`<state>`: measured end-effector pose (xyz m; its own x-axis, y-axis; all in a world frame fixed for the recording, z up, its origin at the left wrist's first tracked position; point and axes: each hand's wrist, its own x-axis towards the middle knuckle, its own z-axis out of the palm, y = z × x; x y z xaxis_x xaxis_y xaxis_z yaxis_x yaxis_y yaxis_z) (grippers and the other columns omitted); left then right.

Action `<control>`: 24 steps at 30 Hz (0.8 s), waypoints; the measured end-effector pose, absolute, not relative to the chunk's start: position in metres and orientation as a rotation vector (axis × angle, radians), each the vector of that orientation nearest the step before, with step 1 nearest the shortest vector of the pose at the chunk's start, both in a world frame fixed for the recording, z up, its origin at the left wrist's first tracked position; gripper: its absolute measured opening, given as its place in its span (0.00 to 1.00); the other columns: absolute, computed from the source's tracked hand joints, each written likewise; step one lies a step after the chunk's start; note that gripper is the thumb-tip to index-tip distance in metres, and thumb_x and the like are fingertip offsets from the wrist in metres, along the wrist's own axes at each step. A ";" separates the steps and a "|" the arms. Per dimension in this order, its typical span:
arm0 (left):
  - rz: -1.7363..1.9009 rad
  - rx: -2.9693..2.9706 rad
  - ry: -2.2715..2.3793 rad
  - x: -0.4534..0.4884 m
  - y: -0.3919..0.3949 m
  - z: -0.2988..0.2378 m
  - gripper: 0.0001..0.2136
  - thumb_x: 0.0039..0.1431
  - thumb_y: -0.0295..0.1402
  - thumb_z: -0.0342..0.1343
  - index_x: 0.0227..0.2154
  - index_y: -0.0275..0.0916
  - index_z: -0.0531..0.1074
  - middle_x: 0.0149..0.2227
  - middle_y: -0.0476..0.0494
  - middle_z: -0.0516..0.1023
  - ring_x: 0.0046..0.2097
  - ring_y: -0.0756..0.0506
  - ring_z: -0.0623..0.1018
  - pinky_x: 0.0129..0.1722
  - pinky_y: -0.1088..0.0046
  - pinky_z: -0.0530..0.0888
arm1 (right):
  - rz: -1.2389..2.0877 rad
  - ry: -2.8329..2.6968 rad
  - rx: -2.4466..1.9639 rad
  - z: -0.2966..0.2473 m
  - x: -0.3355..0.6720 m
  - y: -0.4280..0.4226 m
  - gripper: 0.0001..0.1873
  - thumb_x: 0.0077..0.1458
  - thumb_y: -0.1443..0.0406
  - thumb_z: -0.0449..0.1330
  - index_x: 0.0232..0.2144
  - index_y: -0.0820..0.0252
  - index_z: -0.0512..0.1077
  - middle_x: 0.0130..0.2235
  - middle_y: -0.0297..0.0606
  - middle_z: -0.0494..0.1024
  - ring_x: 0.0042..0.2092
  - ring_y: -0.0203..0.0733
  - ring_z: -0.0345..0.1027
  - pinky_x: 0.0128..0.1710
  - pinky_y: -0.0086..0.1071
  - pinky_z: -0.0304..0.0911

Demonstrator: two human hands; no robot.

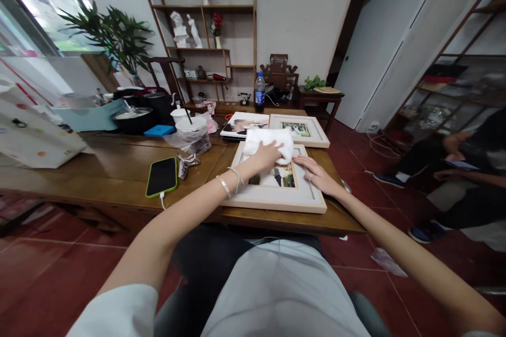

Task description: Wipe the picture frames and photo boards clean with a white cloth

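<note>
Left hand: the left hand (269,154) is spread on top of the white cloth (269,136), not clenched; probably the flat palm gives even pressure.
Cloth: directly under the left hand, folded thick, across the back part of the near picture frame (276,206); its fingers reach toward the cloth's right edge.
Right hand: the right hand (321,178) has loose, extended fingers on the frame's right side, just beside the cloth, grasping nothing that I can see; it seems to steady the frame.
Near frame: lies flat, picture upward, at the front edge of the table (205,184), perhaps for easy reach by both hands.
Behind the cloth: another frame (322,142) and a white-edged picture (233,130) lie side by side.
Left of the frame: a phone (162,176) with a cable plugged in, well apart from both hands.
</note>
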<state>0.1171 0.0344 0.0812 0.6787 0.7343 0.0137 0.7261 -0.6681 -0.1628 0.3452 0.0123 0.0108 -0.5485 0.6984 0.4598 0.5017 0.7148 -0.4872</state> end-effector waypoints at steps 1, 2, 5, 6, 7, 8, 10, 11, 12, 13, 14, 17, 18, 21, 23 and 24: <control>0.087 -2.718 -1.233 0.105 0.034 0.082 0.22 0.52 0.19 0.52 0.50 0.43 0.67 0.64 0.39 0.53 0.63 0.36 0.55 0.54 0.46 0.59 | 0.406 -2.261 -0.916 0.011 0.345 0.012 0.28 0.50 0.67 0.51 0.56 0.53 0.63 0.59 0.40 0.63 0.62 0.51 0.50 0.61 0.53 0.45; 0.088 -2.696 -1.273 0.093 0.034 0.083 0.22 0.52 0.19 0.50 0.50 0.42 0.68 0.63 0.38 0.55 0.62 0.36 0.57 0.54 0.47 0.60 | 0.414 -2.251 -0.925 0.011 0.345 0.012 0.29 0.49 0.68 0.51 0.56 0.53 0.63 0.59 0.39 0.63 0.62 0.51 0.50 0.61 0.53 0.45; 0.117 -2.604 -1.394 0.061 0.033 0.087 0.23 0.51 0.18 0.47 0.49 0.42 0.69 0.59 0.37 0.62 0.59 0.36 0.62 0.52 0.50 0.63 | 0.424 -2.241 -0.945 0.011 0.345 0.012 0.32 0.46 0.71 0.51 0.56 0.51 0.63 0.59 0.38 0.64 0.62 0.50 0.50 0.61 0.55 0.45; 0.136 -2.572 -1.420 0.053 0.032 0.089 0.23 0.51 0.18 0.47 0.48 0.42 0.69 0.59 0.37 0.63 0.59 0.36 0.63 0.52 0.50 0.63 | 0.423 -2.243 -0.947 0.011 0.345 0.011 0.32 0.46 0.72 0.51 0.56 0.51 0.63 0.59 0.38 0.64 0.62 0.50 0.50 0.61 0.55 0.45; 0.148 -2.543 -1.439 0.048 0.030 0.090 0.22 0.51 0.18 0.47 0.48 0.42 0.70 0.58 0.37 0.64 0.58 0.36 0.63 0.51 0.51 0.64 | 0.419 -2.248 -0.947 0.011 0.345 0.011 0.33 0.46 0.72 0.50 0.56 0.52 0.63 0.59 0.38 0.64 0.62 0.50 0.50 0.61 0.55 0.45; 0.154 -2.525 -1.444 0.046 0.027 0.091 0.22 0.51 0.18 0.46 0.47 0.41 0.70 0.56 0.36 0.66 0.58 0.36 0.64 0.50 0.52 0.65 | 0.413 -2.253 -0.942 0.011 0.345 0.011 0.32 0.46 0.72 0.51 0.56 0.52 0.62 0.59 0.38 0.63 0.62 0.50 0.50 0.61 0.55 0.45; 0.172 -2.528 -1.425 0.049 0.016 0.095 0.20 0.50 0.19 0.47 0.46 0.39 0.71 0.52 0.34 0.69 0.55 0.37 0.67 0.47 0.57 0.68 | 0.396 -2.260 -0.921 0.010 0.345 0.011 0.31 0.48 0.71 0.51 0.56 0.53 0.62 0.59 0.40 0.63 0.63 0.50 0.49 0.61 0.54 0.45; 0.194 -2.554 -1.400 0.054 0.008 0.097 0.19 0.50 0.19 0.47 0.44 0.38 0.72 0.50 0.34 0.71 0.52 0.37 0.70 0.45 0.60 0.69 | 0.387 -2.263 -0.908 0.010 0.345 0.011 0.30 0.49 0.70 0.51 0.56 0.54 0.62 0.59 0.40 0.62 0.63 0.50 0.49 0.61 0.54 0.45; 0.214 -2.597 -1.363 0.059 -0.003 0.100 0.18 0.50 0.20 0.48 0.42 0.38 0.73 0.47 0.34 0.73 0.49 0.38 0.72 0.44 0.63 0.70 | 0.379 -2.266 -0.897 0.010 0.345 0.011 0.29 0.50 0.69 0.51 0.57 0.54 0.62 0.59 0.41 0.62 0.62 0.50 0.49 0.61 0.54 0.45; 0.234 -2.656 -1.313 0.066 -0.016 0.104 0.17 0.49 0.20 0.48 0.41 0.37 0.74 0.44 0.35 0.75 0.46 0.39 0.74 0.42 0.65 0.70 | 0.372 -2.270 -0.886 0.010 0.346 0.010 0.28 0.52 0.68 0.51 0.57 0.54 0.61 0.59 0.41 0.62 0.62 0.51 0.49 0.61 0.54 0.46; 0.255 -2.730 -1.247 0.071 -0.031 0.109 0.17 0.49 0.21 0.48 0.40 0.38 0.74 0.42 0.36 0.76 0.43 0.40 0.75 0.40 0.66 0.70 | 0.367 -2.274 -0.880 0.010 0.346 0.010 0.27 0.53 0.66 0.51 0.57 0.54 0.61 0.59 0.41 0.63 0.62 0.51 0.49 0.61 0.54 0.46; 0.251 -3.022 -0.973 0.078 -0.078 0.127 0.15 0.50 0.22 0.48 0.38 0.39 0.74 0.36 0.41 0.77 0.39 0.42 0.76 0.39 0.69 0.70 | 0.358 -2.282 -0.891 0.011 0.345 0.009 0.26 0.55 0.65 0.51 0.57 0.54 0.61 0.59 0.42 0.63 0.62 0.51 0.49 0.61 0.53 0.45; 0.206 -3.115 -0.895 0.077 -0.091 0.132 0.16 0.50 0.21 0.48 0.40 0.40 0.73 0.37 0.43 0.76 0.40 0.43 0.75 0.40 0.71 0.70 | 0.357 -2.280 -0.899 0.011 0.345 0.009 0.25 0.55 0.64 0.51 0.56 0.54 0.61 0.59 0.42 0.63 0.62 0.51 0.49 0.61 0.53 0.45; 0.038 -3.237 -0.861 0.067 -0.116 0.140 0.19 0.51 0.22 0.51 0.46 0.43 0.69 0.41 0.46 0.74 0.43 0.46 0.73 0.40 0.75 0.69 | 0.359 -2.278 -0.901 0.012 0.344 0.009 0.24 0.57 0.62 0.50 0.56 0.54 0.62 0.59 0.43 0.63 0.62 0.51 0.50 0.61 0.53 0.45; -0.063 -3.162 -0.949 0.060 -0.114 0.139 0.19 0.51 0.21 0.50 0.47 0.42 0.68 0.42 0.46 0.73 0.43 0.46 0.73 0.40 0.76 0.69 | 0.360 -2.277 -0.892 0.012 0.344 0.009 0.24 0.57 0.60 0.50 0.56 0.54 0.62 0.59 0.43 0.63 0.62 0.51 0.50 0.61 0.53 0.45; -0.108 -3.075 -1.006 0.057 -0.109 0.139 0.18 0.52 0.21 0.49 0.46 0.41 0.68 0.43 0.44 0.73 0.43 0.46 0.73 0.40 0.75 0.69 | 0.361 -2.277 -0.889 0.011 0.344 0.010 0.24 0.57 0.60 0.50 0.56 0.54 0.62 0.59 0.43 0.63 0.62 0.52 0.50 0.61 0.54 0.45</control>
<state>0.0571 -0.1089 0.1389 0.8050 0.5923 0.0332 0.5860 -0.8026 0.1115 0.3443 0.0098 0.0114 -0.5526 0.6822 0.4789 0.5003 0.7310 -0.4640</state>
